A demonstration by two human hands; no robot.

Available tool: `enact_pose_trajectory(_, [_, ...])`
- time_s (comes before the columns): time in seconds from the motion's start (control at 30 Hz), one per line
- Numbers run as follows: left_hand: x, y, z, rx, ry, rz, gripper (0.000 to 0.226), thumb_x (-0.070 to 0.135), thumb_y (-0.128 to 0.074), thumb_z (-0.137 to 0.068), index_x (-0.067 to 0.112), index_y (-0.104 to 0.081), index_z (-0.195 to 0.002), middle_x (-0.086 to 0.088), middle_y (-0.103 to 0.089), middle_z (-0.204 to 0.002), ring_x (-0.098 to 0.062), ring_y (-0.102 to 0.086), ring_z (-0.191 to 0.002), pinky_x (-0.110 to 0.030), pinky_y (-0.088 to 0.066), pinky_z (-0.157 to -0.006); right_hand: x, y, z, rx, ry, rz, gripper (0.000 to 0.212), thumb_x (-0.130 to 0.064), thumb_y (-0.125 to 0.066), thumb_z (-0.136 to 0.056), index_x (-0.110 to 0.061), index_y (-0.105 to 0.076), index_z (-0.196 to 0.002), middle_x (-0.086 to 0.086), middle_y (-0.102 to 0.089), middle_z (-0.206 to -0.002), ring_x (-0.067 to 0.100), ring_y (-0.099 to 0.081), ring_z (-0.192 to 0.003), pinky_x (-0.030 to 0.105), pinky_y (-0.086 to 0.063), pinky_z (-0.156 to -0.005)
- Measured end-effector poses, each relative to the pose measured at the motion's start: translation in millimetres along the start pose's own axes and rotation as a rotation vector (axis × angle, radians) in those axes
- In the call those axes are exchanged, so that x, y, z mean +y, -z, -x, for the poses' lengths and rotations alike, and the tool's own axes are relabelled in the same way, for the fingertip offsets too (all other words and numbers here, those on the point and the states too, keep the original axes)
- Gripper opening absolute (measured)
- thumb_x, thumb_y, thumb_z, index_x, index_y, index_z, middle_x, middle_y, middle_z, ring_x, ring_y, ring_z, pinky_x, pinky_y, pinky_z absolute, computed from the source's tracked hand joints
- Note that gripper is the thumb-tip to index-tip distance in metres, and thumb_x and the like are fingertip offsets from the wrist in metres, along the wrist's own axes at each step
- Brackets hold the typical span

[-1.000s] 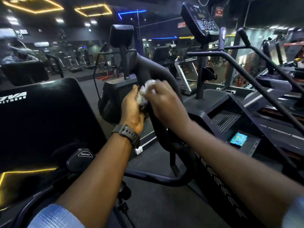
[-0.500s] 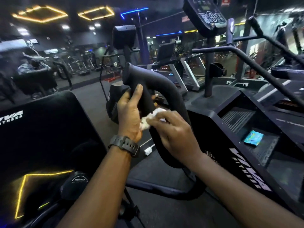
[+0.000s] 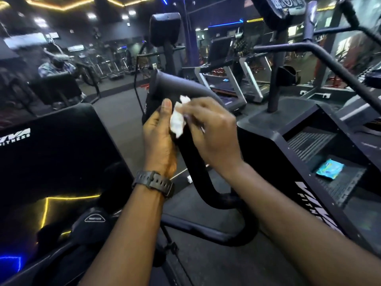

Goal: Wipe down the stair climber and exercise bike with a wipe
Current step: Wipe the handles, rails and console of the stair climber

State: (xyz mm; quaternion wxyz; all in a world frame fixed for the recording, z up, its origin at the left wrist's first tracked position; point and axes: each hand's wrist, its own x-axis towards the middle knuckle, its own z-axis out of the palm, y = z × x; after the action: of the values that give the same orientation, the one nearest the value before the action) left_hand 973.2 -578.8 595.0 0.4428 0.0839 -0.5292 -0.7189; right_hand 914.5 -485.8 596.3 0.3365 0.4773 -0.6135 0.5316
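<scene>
The exercise bike's black curved handlebar (image 3: 192,155) rises in the middle of the view. My left hand (image 3: 158,139), with a watch on the wrist, grips the handlebar from the left, thumb pointing up; its fingers are hidden behind the bar. My right hand (image 3: 214,133) pinches a crumpled white wipe (image 3: 176,122) and holds it against the upper part of the bar, right beside my left thumb. The black stair climber (image 3: 266,145) stands just to the right, its steps facing me.
A blue wipe packet (image 3: 329,169) lies on a stair climber step. The climber's rail (image 3: 329,58) and console (image 3: 276,9) stand above right. The bike's black panel (image 3: 57,145) and resistance knob (image 3: 94,218) sit left. Treadmills (image 3: 226,79) and a person (image 3: 55,67) are beyond.
My right hand has slid the wipe up along the handlebar toward its top end. My left hand has stayed on the bar. The camera has tilted and moved closer.
</scene>
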Motion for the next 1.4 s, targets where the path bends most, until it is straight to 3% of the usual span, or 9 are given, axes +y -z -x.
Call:
enact_pose_trajectory(0.1, [4,0,2,-0.001,0.002,-0.047,0.027,0.028,-0.054,-0.102,0.009,-0.071,-0.099,-0.006,-0.073,-0.091,-0.016,-0.069,-0.084,-0.027,-0.056,-0.072,0,-1,-9,0.043,-0.017,-0.026,0.014,-0.004,-0.070,-0.086,-0.006,-0.077,-0.098,0.004,-0.069,-0.094,0.012,-0.064,-0.089,0.020,-0.052,-0.079])
enact_pose_trajectory(0.27, [6,-1,4,0.056,0.056,-0.009,0.027,0.035,-0.064,-0.094,0.009,-0.072,-0.096,-0.022,-0.068,-0.101,-0.033,-0.067,-0.089,-0.050,-0.059,-0.083,-4,15,61,-0.033,-0.043,-0.011,0.022,0.004,-0.067,-0.086,-0.009,-0.077,-0.101,0.006,-0.069,-0.099,0.019,-0.066,-0.092,0.034,-0.054,-0.080])
enact_pose_trajectory(0.43, [6,-1,5,0.005,0.034,-0.046,0.024,0.027,-0.054,-0.102,0.010,-0.070,-0.097,-0.002,-0.074,-0.085,-0.013,-0.069,-0.077,-0.024,-0.056,-0.067,-8,-3,-13,0.039,-0.023,-0.022,0.017,-0.011,-0.065,-0.088,-0.006,-0.077,-0.098,0.006,-0.070,-0.095,0.017,-0.066,-0.089,0.031,-0.054,-0.079])
enact_pose_trajectory(0.63, [9,3,4,0.006,0.058,-0.043,0.035,0.038,-0.066,-0.092,0.005,-0.069,-0.103,-0.026,-0.069,-0.101,-0.040,-0.068,-0.094,-0.051,-0.057,-0.087,-5,7,58,0.019,-0.039,0.006,0.022,0.004,-0.067,-0.085,-0.008,-0.077,-0.100,0.006,-0.070,-0.101,0.018,-0.066,-0.097,0.036,-0.054,-0.083])
enact_pose_trajectory(0.77, [6,2,2,0.005,0.044,-0.079,0.024,0.035,-0.059,-0.099,0.014,-0.071,-0.092,-0.004,-0.073,-0.087,-0.019,-0.067,-0.082,-0.033,-0.056,-0.073,-10,-6,-4,0.078,-0.001,0.003,0.019,-0.007,-0.063,-0.086,-0.006,-0.077,-0.099,0.008,-0.071,-0.098,0.023,-0.067,-0.092,0.038,-0.054,-0.083])
enact_pose_trajectory(0.87, [7,2,3,-0.016,0.038,-0.084,0.020,0.031,-0.058,-0.100,0.016,-0.072,-0.100,0.005,-0.073,-0.083,-0.010,-0.067,-0.076,-0.024,-0.053,-0.064,-12,-11,-16,0.098,0.036,0.022,0.020,-0.005,-0.064,-0.085,-0.006,-0.076,-0.101,0.008,-0.071,-0.100,0.022,-0.065,-0.096,0.032,-0.052,-0.088])
enact_pose_trajectory(0.97, [8,1,5,-0.027,0.051,-0.034,0.022,0.029,-0.055,-0.101,0.013,-0.069,-0.097,0.004,-0.072,-0.081,-0.011,-0.066,-0.076,-0.025,-0.053,-0.068,-11,-6,15,0.079,0.049,0.047,0.022,-0.004,-0.061,-0.085,-0.005,-0.076,-0.101,0.010,-0.070,-0.100,0.025,-0.066,-0.096,0.033,-0.052,-0.088])
enact_pose_trajectory(1.1, [5,0,8,-0.005,0.042,-0.052,0.032,0.032,-0.055,-0.101,0.010,-0.068,-0.119,0.004,-0.073,-0.091,-0.011,-0.066,-0.083,-0.025,-0.053,-0.068,-12,-12,-33,0.152,0.116,0.069,0.018,-0.005,-0.067,-0.083,-0.005,-0.077,-0.099,0.010,-0.069,-0.093,0.026,-0.064,-0.086,0.026,-0.050,-0.080])
enact_pose_trajectory(1.4, [0,9,10,-0.035,0.023,-0.117,0.020,0.031,-0.059,-0.099,0.020,-0.069,-0.113,-0.005,-0.072,-0.103,-0.024,-0.064,-0.096,-0.044,-0.056,-0.088,33,6,-5,0.185,0.162,0.235,0.018,0.001,-0.065,-0.086,-0.007,-0.078,-0.096,0.008,-0.070,-0.086,0.029,-0.064,-0.079,0.032,-0.053,-0.073])
